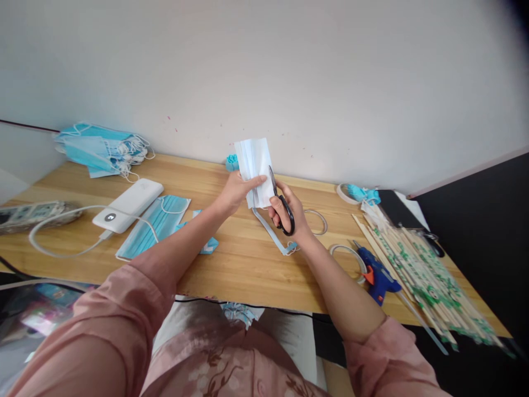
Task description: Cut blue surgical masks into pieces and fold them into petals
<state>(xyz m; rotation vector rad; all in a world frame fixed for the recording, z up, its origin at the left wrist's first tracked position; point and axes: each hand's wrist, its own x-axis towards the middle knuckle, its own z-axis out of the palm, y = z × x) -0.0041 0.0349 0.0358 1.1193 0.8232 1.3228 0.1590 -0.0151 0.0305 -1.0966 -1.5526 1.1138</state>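
My left hand [238, 190] pinches a pleated face mask [255, 157], its white side showing, held upright above the table. In my right hand [291, 209] is a pair of black-handled scissors [285, 218], with the blades pointing up along the mask's right edge. Whether the blades are cutting into it I cannot tell. Below the mask, a thin blue cut strip [273, 231] lies on the wooden table [248, 275], with a white ear loop at its end. Blue mask scraps [209, 246] lie to the left, partly hidden by my left forearm.
At the left are a pile of masks [95, 149], a white power bank [128, 205] with a cable, and a flat mask [155, 220]. On the right lie a blue glue gun [378, 275], wrapped chopsticks [425, 270], pale rings [349, 248] and a blue ruffled piece [363, 194]. A wall [264, 71] stands behind.
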